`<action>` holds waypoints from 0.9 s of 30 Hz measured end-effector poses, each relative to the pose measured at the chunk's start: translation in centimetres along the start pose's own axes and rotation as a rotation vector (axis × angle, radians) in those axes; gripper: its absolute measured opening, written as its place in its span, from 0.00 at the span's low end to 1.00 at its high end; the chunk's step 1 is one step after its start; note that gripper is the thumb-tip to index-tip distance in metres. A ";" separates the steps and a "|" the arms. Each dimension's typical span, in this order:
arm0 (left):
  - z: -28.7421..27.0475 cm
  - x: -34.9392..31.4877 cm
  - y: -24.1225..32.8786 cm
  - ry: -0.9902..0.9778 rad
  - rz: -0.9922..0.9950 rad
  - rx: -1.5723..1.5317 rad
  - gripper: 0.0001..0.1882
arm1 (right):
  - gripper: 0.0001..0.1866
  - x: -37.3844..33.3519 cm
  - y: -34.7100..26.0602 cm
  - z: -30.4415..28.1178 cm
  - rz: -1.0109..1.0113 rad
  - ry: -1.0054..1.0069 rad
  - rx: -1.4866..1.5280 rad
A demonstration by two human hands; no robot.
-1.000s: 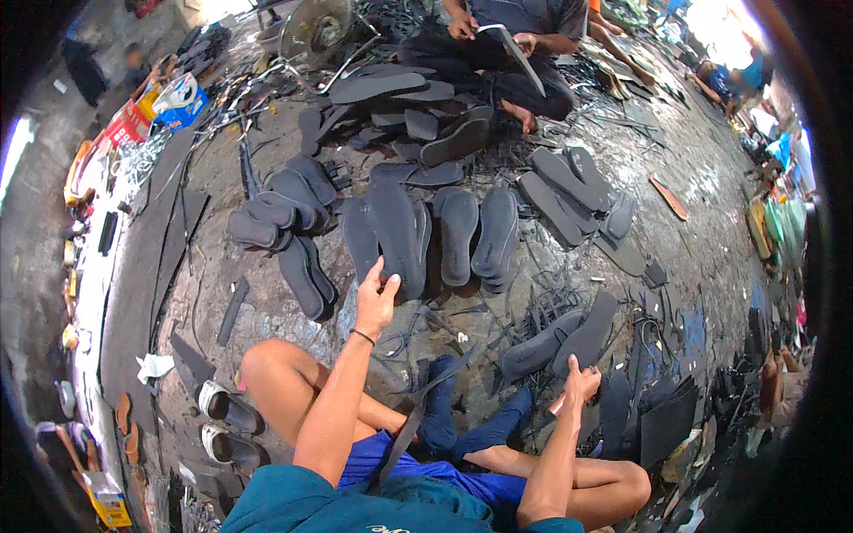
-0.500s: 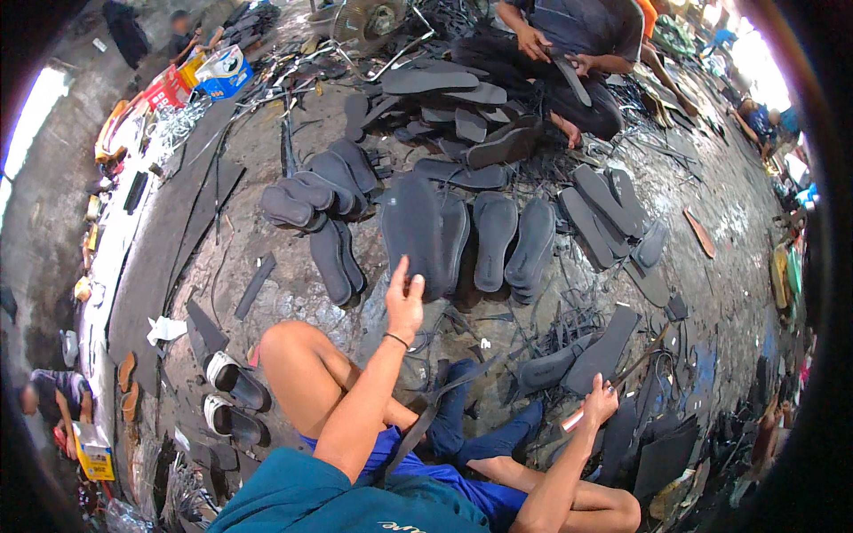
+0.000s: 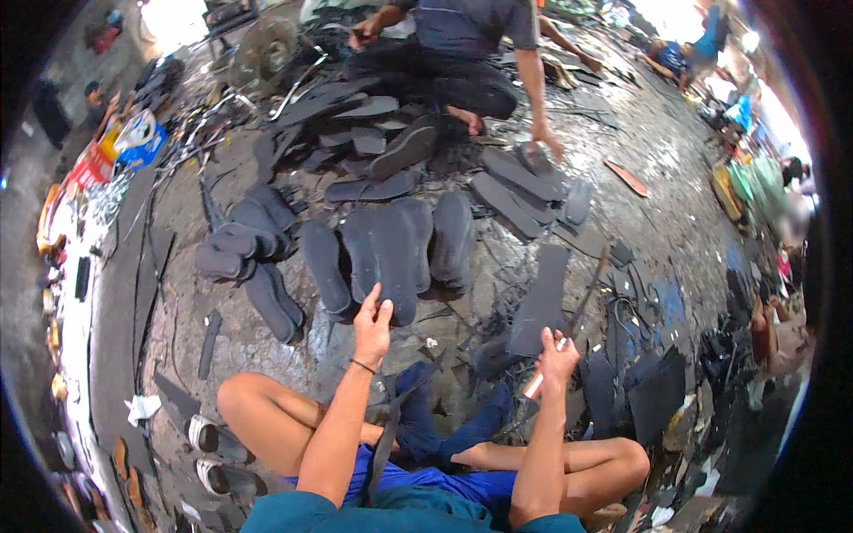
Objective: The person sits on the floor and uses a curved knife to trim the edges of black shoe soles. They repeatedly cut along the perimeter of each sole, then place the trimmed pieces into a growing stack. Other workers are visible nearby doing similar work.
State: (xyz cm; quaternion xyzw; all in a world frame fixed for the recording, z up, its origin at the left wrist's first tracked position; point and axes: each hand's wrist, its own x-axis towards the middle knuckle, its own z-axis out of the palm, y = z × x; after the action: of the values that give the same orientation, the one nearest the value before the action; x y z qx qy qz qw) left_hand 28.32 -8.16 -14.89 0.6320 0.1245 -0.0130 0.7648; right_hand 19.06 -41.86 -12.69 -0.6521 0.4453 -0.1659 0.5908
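Note:
My left hand (image 3: 373,336) pinches the lower end of a dark grey shoe sole (image 3: 391,275). That sole lies over others in a row of upright-pointing soles, with one sole (image 3: 323,266) to its left and a stacked group (image 3: 452,240) to its right. In my right hand (image 3: 558,357) is a slim white and orange pen-like tool (image 3: 534,385), gripped near one end. Just beyond this hand lies a long dark sole-shaped piece (image 3: 540,298). A strap-like dark strip (image 3: 384,449) hangs across my lap.
Opposite me sits a co-worker, whose hand (image 3: 546,142) reaches to soles (image 3: 515,191) at the right. A heap of soles (image 3: 355,133) lies before them. More soles (image 3: 258,222) lie left. Black sheet scraps (image 3: 656,395) are at right, sandals (image 3: 213,435) at left.
The view has shifted, so the scene sits further left. My left hand moved its sole rightward along the row, uncovering another. The co-worker's arm has stretched down to the right-hand soles.

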 end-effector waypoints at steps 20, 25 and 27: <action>-0.4 -13.9 13.6 -0.091 -0.046 -0.126 0.19 | 0.17 -23.1 -11.0 -2.1 -0.392 -0.551 -0.008; -5.7 -18.5 15.1 -0.055 -0.177 -0.239 0.21 | 0.16 -24.4 -9.0 -8.2 -0.722 -0.806 -0.324; -6.9 -19.9 14.7 0.005 -0.147 -0.226 0.21 | 0.17 -25.6 -9.1 -9.7 -0.626 -0.941 -0.388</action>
State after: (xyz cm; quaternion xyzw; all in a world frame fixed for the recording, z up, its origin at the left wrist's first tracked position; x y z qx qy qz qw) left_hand 10.45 -1.25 2.21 0.5308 0.1729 -0.0532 0.8279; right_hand 1.34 -28.87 5.99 -0.8518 -0.0556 0.0589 0.5175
